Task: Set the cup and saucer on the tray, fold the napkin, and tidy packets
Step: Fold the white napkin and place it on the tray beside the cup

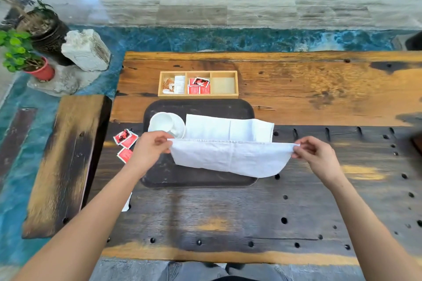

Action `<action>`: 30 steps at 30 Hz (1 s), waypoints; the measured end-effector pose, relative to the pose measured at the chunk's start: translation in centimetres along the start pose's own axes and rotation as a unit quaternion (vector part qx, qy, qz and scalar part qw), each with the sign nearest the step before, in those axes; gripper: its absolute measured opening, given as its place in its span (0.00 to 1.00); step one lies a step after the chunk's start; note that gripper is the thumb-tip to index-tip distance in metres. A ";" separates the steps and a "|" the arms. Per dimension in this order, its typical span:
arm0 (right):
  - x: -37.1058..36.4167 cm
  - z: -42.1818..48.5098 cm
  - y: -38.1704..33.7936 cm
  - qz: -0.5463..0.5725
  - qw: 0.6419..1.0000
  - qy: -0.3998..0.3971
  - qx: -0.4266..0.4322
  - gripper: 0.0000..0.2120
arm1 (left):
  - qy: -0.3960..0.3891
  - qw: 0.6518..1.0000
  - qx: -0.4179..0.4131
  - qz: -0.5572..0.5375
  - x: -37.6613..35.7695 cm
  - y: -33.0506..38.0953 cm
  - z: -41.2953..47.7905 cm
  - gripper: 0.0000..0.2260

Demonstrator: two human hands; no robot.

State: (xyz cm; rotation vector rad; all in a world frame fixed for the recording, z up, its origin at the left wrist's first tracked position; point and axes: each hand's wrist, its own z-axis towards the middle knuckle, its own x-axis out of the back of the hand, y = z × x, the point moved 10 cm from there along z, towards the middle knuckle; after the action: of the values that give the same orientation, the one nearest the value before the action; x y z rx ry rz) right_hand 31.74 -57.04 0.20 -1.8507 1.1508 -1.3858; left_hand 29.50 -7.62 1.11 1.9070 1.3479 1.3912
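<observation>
Fingers of left hand (152, 146) and right hand (314, 152) pinch napkin (230, 157) corners, lifted above tray (196, 178).

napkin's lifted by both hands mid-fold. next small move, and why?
Probably carry the pinched near edge forward and lay it on the far edge. Left hand and right hand each hold a corner of the napkin raised above the tray, far half still flat.

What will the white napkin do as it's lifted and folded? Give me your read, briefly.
Probably floppy: the white napkin sags in a curve between the left hand and right hand pinching its corners. Likely light, since fingertip pinches hold it up. It seems to take a crease: a fold line runs down its middle.
</observation>
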 end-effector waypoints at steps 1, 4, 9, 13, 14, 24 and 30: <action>0.1 0.6 0.3 0.009 1.000 0.008 -0.012 0.03 | 0.011 1.000 -0.011 0.027 0.0 0.7 0.8 0.06; 0.2 2.8 1.1 0.020 0.998 0.035 -0.044 0.02 | 0.031 0.991 -0.052 0.117 -0.5 3.5 3.9 0.05; -0.4 6.7 2.6 0.040 0.994 0.050 -0.091 0.01 | 0.030 0.972 -0.061 0.225 -2.2 6.2 10.1 0.05; -1.3 9.6 3.3 0.011 0.994 0.037 -0.103 0.02 | 0.035 0.962 -0.026 0.271 -2.5 5.9 13.9 0.04; -1.4 10.4 3.6 0.000 0.994 0.038 -0.103 0.02 | 0.032 0.958 -0.021 0.284 -2.8 5.8 14.5 0.04; -3.6 15.2 6.4 -0.050 0.989 0.041 -0.136 0.08 | 0.023 0.932 -0.018 0.362 -6.6 4.2 17.9 0.07; -4.4 13.1 10.1 -0.071 0.975 0.042 -0.208 0.12 | 0.036 0.959 -0.088 0.267 -9.4 4.4 13.3 0.12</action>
State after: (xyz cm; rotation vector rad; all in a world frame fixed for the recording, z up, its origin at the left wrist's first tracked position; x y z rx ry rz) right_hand 40.59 -58.89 -14.31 -2.2184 1.4655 -1.3890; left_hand 43.04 -15.15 -5.46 2.2053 0.7214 1.7723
